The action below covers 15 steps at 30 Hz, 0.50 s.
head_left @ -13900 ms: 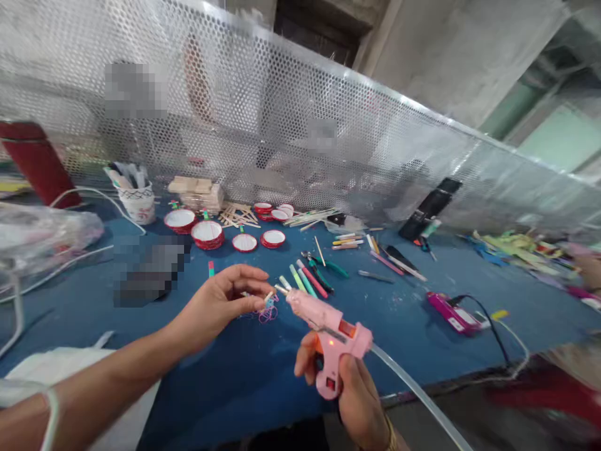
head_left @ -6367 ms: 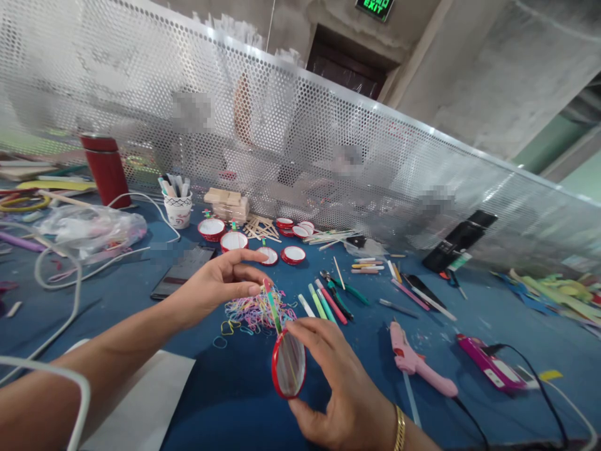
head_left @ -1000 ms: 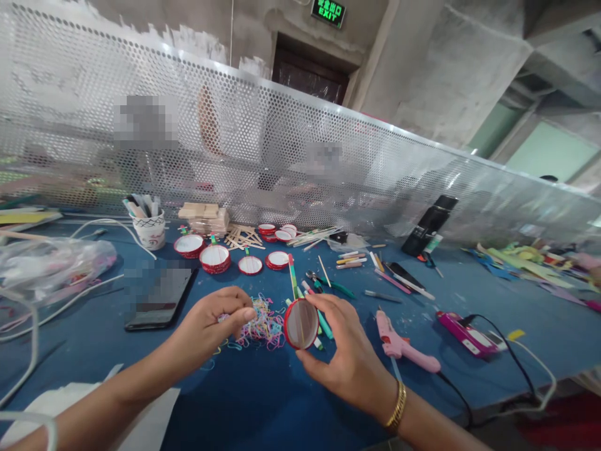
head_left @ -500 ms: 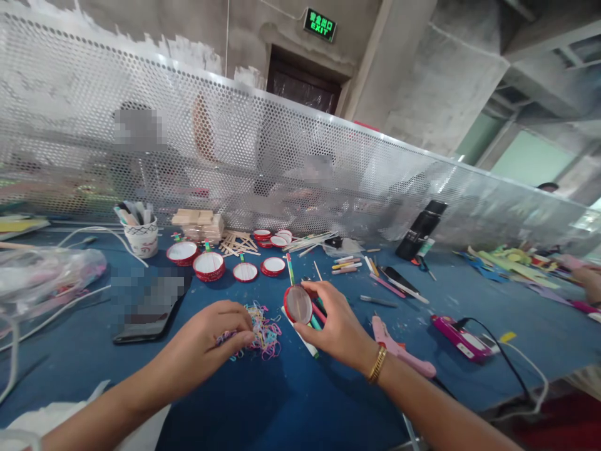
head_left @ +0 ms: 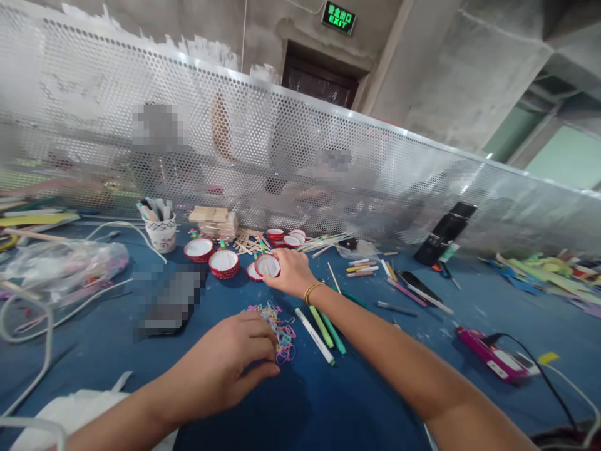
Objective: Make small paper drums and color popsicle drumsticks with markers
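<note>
My left hand rests palm-down on the blue table, its fingertips on a small heap of coloured rubber bands; the fingers are curled together over the bands. My right hand is stretched forward and closed on a red-rimmed round lid among the other lids at the back. A gold bracelet sits on that wrist. Several coloured marker pens lie beside my right forearm.
More red lids, a stack of wooden sticks, a cup of pens and a perforated metal screen line the back. A phone and a plastic bag lie left. A magenta device with cable and a black bottle sit right.
My right hand has carried the red lid forward from the middle of the table to the group of lids at the back. The left hand stayed on the rubber bands.
</note>
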Tool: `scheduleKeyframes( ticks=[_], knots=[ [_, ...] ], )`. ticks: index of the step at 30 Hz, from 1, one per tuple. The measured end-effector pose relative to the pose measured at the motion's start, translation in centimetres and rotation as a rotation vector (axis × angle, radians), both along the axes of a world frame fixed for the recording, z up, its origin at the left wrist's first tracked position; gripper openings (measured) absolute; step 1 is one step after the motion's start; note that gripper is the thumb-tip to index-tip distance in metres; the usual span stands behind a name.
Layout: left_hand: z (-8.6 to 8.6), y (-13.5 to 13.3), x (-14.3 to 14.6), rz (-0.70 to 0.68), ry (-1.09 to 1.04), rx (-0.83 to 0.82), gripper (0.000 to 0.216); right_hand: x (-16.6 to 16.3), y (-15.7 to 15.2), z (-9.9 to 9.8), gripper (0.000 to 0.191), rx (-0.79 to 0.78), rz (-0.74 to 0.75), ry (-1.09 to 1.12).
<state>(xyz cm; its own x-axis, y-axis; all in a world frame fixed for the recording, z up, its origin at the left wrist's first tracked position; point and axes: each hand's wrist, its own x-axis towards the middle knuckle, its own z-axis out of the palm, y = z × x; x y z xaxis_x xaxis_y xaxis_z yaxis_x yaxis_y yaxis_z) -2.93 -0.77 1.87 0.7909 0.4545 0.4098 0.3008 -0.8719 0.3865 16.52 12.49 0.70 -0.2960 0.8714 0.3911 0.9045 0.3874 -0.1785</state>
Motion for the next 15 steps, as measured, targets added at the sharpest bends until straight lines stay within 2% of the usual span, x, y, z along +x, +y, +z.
scheduleKeyframes(
  ticks=[6,15],
  knots=[
    [-0.6,-0.1,0.3,-0.007,0.033,0.018,0.016,-2.1,2.4,-0.4,0.065,-0.052,-0.023,-0.096],
    [-0.8,-0.2,0.2,-0.043,0.014,0.014,0.015,-2.5,3.4,-1.5,0.065,-0.069,0.0,-0.151]
  ],
)
